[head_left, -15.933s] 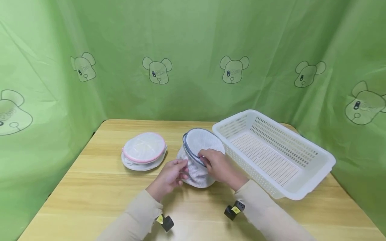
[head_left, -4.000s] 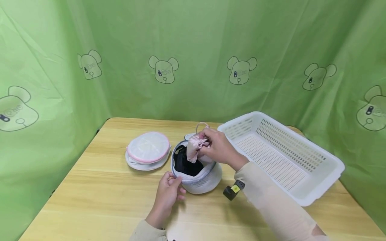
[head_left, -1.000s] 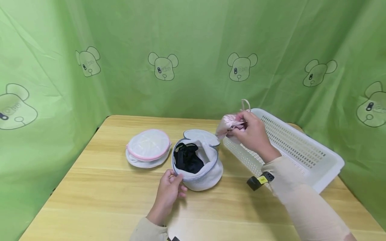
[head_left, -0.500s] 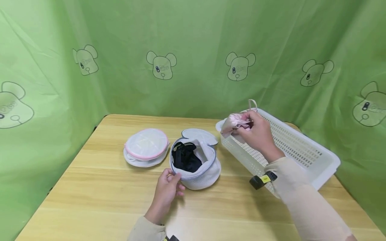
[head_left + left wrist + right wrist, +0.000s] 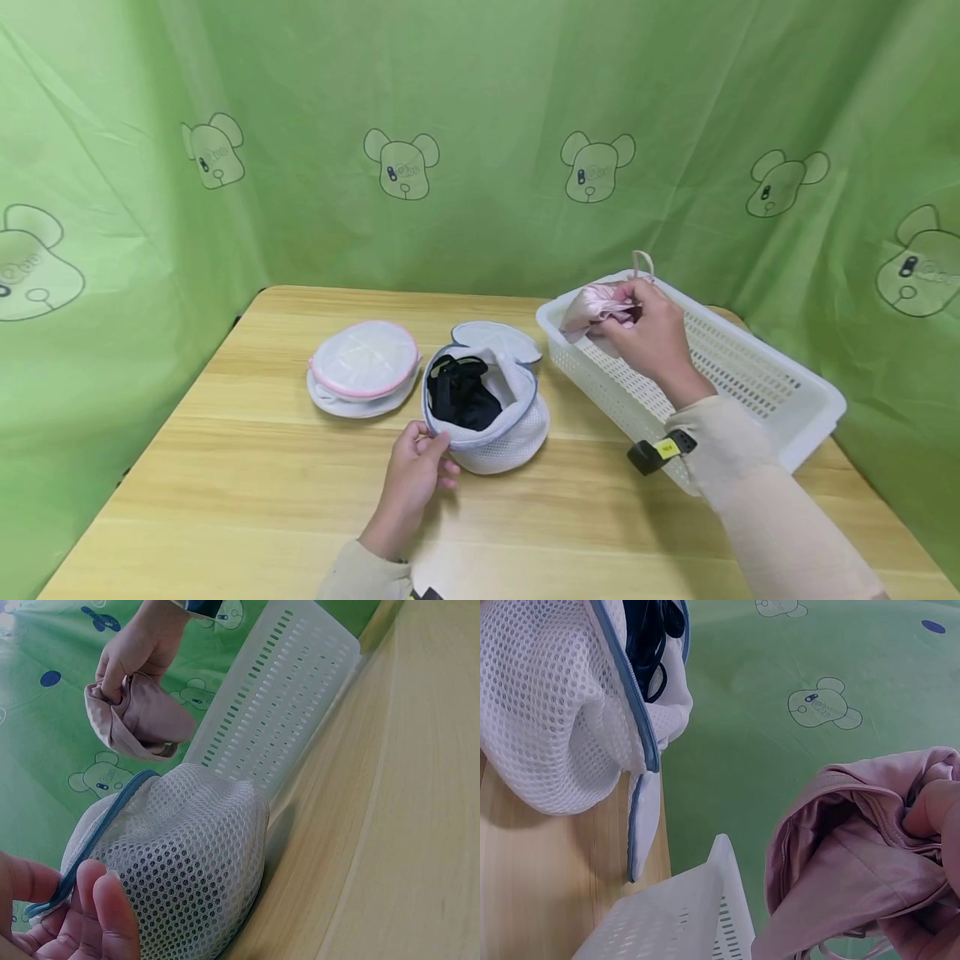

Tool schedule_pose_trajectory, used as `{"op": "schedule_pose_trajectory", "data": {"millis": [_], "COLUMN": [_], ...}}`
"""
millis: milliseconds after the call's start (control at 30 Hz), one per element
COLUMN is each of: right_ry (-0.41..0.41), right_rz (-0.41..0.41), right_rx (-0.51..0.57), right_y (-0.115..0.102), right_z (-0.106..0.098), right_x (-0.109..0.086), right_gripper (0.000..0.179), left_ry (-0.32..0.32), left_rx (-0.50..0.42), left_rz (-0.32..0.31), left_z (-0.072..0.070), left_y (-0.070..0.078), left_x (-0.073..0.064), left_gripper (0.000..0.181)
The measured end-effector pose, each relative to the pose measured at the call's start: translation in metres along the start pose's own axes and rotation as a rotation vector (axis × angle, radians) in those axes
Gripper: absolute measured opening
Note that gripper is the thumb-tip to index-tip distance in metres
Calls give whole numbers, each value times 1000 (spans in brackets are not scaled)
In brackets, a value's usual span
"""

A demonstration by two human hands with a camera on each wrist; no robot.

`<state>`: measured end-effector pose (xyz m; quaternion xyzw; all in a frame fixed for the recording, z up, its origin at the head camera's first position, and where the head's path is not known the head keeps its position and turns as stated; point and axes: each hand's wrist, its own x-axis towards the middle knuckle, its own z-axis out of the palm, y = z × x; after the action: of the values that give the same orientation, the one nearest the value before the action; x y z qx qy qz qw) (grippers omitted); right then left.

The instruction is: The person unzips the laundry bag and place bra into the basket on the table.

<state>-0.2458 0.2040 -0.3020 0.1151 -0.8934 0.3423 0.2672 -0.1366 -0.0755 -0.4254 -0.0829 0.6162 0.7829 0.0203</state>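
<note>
My left hand (image 5: 411, 477) pinches the blue-zipped rim of a white mesh laundry bag (image 5: 510, 446), thumb on top in the head view. The bag's round lid (image 5: 497, 340) is folded back, and a black garment with straps (image 5: 461, 392) lies inside. My right hand (image 5: 654, 333) grips a bunched pink satin bra (image 5: 592, 310), whose thin strap loops up above the fingers. It hangs over the near left end of a white plastic basket (image 5: 600, 408). In the right wrist view the bra (image 5: 855, 855) shows a hollow, cup-like fold.
A flattened mesh bag with a pink rim (image 5: 365, 360) lies on the wooden table (image 5: 247, 467), left of the blue-rimmed bag. The perforated basket slants across the right side. A green curtain (image 5: 495, 233) with bear-head prints hangs behind the table.
Earlier both hands were at the bag's rim; its lid has since folded back, and the bra came up out of it. Lately my right hand drifted right with it; the left holds still.
</note>
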Motion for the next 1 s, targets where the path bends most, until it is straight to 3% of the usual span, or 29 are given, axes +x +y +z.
{"op": "schedule_pose_trajectory", "data": {"millis": [1000], "right_ry": [6], "right_rz": [127], "right_rx": [-75], "right_y": [15], "right_z": [-16], "right_x": [2], "right_gripper": [38], "left_ry": [-4], "left_rx": [-7], "left_rz": [-2], "left_z": [-1], "left_y": [-2], "left_x": [1], "left_gripper": [11]}}
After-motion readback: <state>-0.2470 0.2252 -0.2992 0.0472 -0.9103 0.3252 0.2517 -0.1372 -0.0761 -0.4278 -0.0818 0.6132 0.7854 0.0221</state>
